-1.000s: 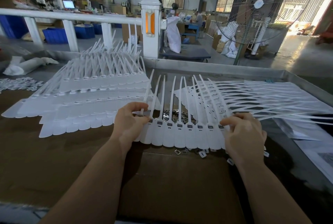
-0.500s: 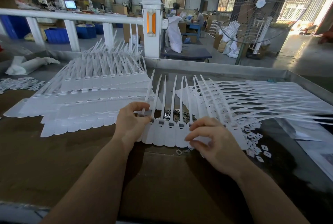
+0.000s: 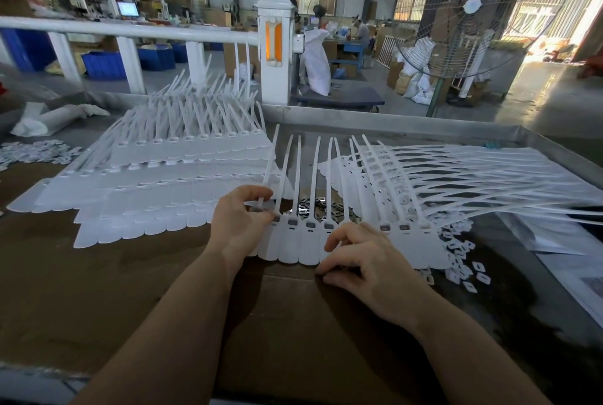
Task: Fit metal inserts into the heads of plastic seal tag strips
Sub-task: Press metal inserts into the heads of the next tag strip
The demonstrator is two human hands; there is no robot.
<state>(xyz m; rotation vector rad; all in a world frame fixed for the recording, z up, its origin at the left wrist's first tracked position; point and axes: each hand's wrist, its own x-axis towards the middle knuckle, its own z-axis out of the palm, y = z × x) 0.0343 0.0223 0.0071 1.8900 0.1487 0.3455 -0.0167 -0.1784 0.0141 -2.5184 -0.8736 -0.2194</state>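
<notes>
Left hand [image 3: 239, 225] pinches the end strip of the tag row [image 3: 300, 241], right hand [image 3: 365, 261] rests loosely curled on it; heads beside the pinch apparently hold dark inserts, loose inserts [image 3: 321, 209] beyond remain.

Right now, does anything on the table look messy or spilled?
Yes. Small white plastic bits lie scattered loose right of the strip row, and metal inserts sit in a jumbled heap behind it.

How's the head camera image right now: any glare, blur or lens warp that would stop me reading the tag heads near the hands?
Head view: tag strip row between the left hand and right hand is sharp and evenly lit; daylight blows out the doorway at upper right; wide-angle warp bends the white railing and table edge; background workers look soft.
</notes>
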